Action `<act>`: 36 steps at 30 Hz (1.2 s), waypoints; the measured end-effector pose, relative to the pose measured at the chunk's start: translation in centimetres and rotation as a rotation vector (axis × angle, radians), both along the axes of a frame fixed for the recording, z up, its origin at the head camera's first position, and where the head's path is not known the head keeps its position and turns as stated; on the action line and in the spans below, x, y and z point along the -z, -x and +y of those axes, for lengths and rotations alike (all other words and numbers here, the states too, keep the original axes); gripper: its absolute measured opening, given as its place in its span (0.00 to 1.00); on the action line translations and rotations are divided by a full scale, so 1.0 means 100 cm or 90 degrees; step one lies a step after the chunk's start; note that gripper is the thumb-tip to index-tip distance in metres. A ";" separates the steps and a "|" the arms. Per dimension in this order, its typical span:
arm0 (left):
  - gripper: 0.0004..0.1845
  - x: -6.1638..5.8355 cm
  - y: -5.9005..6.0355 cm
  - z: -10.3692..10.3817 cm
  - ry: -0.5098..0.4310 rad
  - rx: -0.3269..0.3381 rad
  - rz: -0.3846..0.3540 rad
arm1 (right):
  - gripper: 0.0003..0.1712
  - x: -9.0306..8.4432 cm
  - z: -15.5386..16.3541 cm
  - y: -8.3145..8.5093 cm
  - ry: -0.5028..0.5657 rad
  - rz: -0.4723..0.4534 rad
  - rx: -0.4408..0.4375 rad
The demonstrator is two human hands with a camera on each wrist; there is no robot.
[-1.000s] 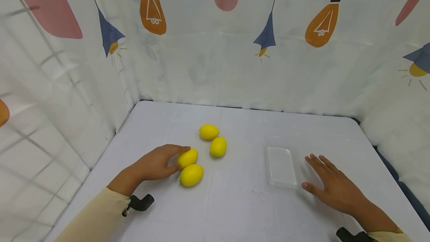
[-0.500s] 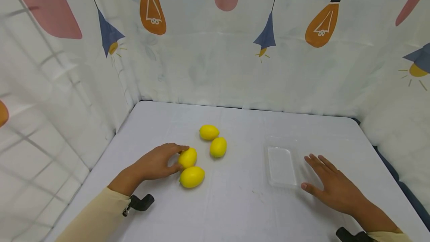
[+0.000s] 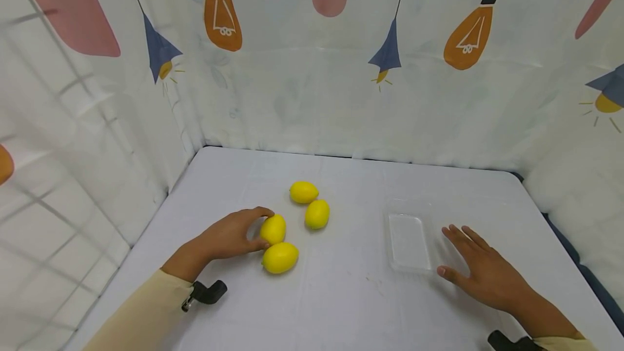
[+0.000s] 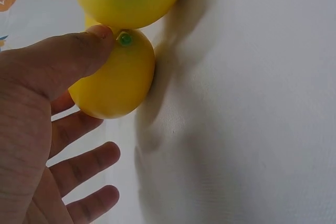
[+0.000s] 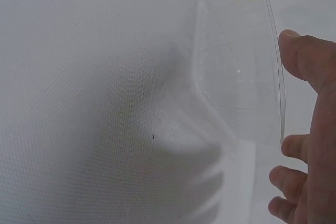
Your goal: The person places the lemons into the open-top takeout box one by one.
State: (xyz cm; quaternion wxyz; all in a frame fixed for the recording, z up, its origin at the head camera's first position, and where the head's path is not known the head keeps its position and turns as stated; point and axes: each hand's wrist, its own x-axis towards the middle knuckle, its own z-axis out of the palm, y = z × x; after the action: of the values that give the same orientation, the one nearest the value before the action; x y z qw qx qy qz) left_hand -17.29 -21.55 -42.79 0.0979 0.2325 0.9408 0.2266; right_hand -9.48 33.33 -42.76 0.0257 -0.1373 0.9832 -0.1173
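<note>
Several yellow lemons lie left of centre on the white table (image 3: pixel 341 297). My left hand (image 3: pixel 265 227) grips one lemon (image 3: pixel 275 228), index finger arched over its far side and thumb at its near side. In the left wrist view my left hand (image 4: pixel 105 98) has its thumb on that lemon (image 4: pixel 121 80) by the green stem end. A second lemon (image 3: pixel 280 258) touches it in front; two more (image 3: pixel 317 214) (image 3: pixel 304 192) lie behind. My right hand (image 3: pixel 458 256) rests flat, fingers spread, just right of a clear plastic tray (image 3: pixel 409 240), which the right wrist view shows beside my right hand (image 5: pixel 310 129).
White curtain walls (image 3: pixel 312 96) printed with light bulbs close in the table at the left, back and right. Black wrist mounts (image 3: pixel 207 292) sit near the front edge. The clear tray (image 5: pixel 236 77) holds nothing.
My left hand has closed further round the lemon and turned it a little more upright. The front lemon has shifted slightly to the right. The right hand has stayed put.
</note>
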 end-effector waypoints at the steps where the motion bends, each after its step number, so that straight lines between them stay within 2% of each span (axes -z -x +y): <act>1: 0.37 0.000 0.000 0.000 -0.001 0.002 -0.001 | 0.52 0.000 0.000 0.000 0.000 0.000 0.000; 8: 0.39 0.000 0.002 0.001 0.003 0.022 0.003 | 0.52 0.000 0.000 0.000 0.004 0.003 -0.003; 19: 0.38 0.001 0.004 0.006 -0.001 0.010 0.041 | 0.51 0.001 0.002 -0.001 0.007 0.007 -0.005; 24: 0.39 -0.003 0.003 0.006 -0.010 -0.008 0.074 | 0.51 0.002 0.001 0.000 -0.003 0.013 -0.007; 29: 0.38 -0.009 0.004 0.008 -0.046 -0.014 0.109 | 0.52 0.002 0.000 0.001 -0.007 0.008 -0.005; 36: 0.38 -0.015 0.003 0.022 -0.070 -0.003 0.109 | 0.52 0.003 0.002 0.001 -0.013 0.010 -0.006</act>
State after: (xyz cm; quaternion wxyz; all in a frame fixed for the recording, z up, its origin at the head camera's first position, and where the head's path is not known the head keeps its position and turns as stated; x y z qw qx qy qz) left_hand -17.63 -19.31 -41.28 0.0037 0.2541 0.9323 0.2575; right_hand -9.57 33.53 -43.01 0.0199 -0.1426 0.9839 -0.1059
